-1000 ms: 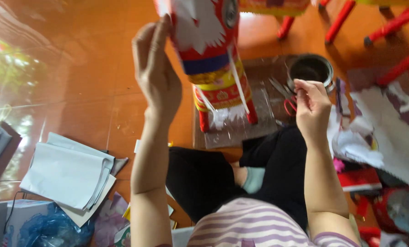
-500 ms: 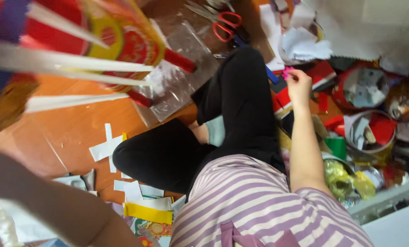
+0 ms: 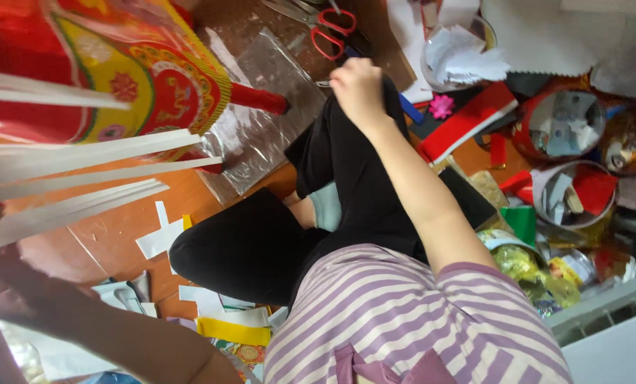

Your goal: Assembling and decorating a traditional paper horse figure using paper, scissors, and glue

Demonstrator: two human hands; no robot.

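Head view: one red and yellow paper lantern [image 3: 126, 71] is seen at upper left. One right hand [image 3: 357, 89] is curled at upper middle, below one pair of red scissors [image 3: 329, 28]; whether something is held cannot be told. Two round tins [image 3: 563, 124] sit at right.

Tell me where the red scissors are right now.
The red scissors lie at the top centre of the head view, on the floor just above the right hand, beside the clear plastic sheet.

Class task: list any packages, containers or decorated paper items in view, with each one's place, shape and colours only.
Paper lantern: upper left, rounded, red and yellow, white strips.
Round tin: right, red rim, scraps inside.
Round tub: below it, red and white scraps.
Clear plastic sheet: floor, centre.
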